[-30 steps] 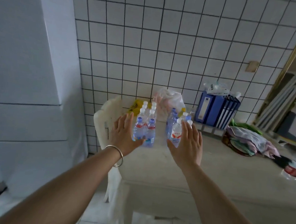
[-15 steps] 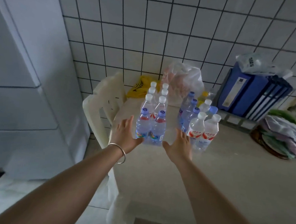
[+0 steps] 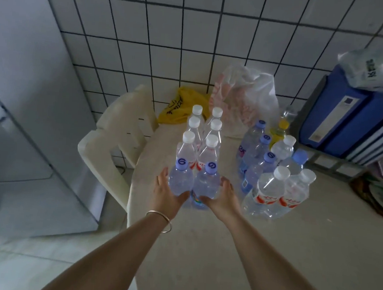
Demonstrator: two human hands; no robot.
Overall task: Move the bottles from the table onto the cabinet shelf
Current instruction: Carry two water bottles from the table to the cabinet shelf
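Note:
Two rows of small water bottles stand on the beige table (image 3: 201,247). The front pair has blue caps: the left blue-capped bottle (image 3: 181,180) and the right blue-capped bottle (image 3: 207,182). My left hand (image 3: 166,195) wraps the left one from its outer side, thumb curled across the front. My right hand (image 3: 224,199) wraps the right one the same way. Both bottles rest on the table. Several white-capped bottles (image 3: 187,149) line up behind them. A second cluster of bottles (image 3: 271,191) stands to the right.
A white plastic chair (image 3: 109,139) stands against the table's left end. A tall grey-white cabinet (image 3: 29,111) fills the left. A yellow bag (image 3: 179,105) and a clear plastic bag (image 3: 246,96) lie by the tiled wall. Blue binders (image 3: 346,115) stand at the right.
The view has moved closer to the table. Both hands have moved forward and down and closed around the front two blue-capped bottles; the right hand shifted left from the other cluster.

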